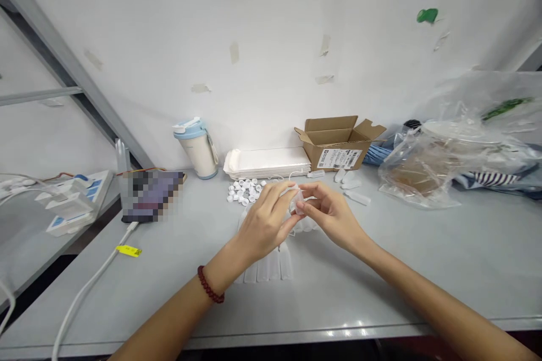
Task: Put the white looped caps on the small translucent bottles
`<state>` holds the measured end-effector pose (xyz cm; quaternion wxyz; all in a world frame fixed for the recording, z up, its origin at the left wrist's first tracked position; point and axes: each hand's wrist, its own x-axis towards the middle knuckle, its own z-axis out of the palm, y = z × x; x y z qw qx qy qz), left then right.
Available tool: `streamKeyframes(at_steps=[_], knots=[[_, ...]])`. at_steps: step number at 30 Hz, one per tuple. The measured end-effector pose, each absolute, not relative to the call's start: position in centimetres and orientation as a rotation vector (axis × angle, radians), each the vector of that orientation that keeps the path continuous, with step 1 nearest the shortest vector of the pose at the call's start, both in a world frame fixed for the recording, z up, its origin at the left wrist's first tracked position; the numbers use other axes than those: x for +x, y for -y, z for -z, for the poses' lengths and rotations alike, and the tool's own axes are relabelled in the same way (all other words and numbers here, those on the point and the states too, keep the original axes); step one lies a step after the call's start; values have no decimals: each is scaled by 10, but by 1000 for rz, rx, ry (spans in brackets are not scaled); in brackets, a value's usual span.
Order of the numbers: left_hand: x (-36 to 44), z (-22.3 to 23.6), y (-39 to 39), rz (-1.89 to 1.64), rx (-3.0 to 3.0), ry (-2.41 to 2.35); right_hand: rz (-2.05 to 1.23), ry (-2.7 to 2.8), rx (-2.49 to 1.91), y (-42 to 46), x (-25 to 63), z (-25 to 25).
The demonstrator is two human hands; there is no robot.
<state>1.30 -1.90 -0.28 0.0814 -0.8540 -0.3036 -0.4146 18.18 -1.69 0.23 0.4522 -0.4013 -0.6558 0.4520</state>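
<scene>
Between my two hands is a small translucent plastic bottle [298, 202]. My right hand [334, 214] pinches it with thumb and fingers from the right. My left hand [267, 219] closes on its upper end with curled fingers, which hide part of it. Just beyond my left hand lies a pile of small white caps [244, 190]. Several more translucent bottles [274, 264] lie side by side in a row below my hands, and others are partly hidden under them [305, 223]. A few loose bottles [349, 184] are scattered to the right, near the box.
Behind the hands are a stack of white trays [269, 162] and an open cardboard box [339, 146]. A cup with a blue lid [197, 146] stands left. Further left are a phone [154, 196], a white cable [95, 279] and power strip [82, 203]. Plastic bags [449, 152] lie right.
</scene>
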Motion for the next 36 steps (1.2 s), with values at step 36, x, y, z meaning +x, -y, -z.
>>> streamKeyframes(at_steps=[36], knots=[[4, 14, 70, 564, -3032, 1299, -1216, 2642, -1142, 13, 222, -34]])
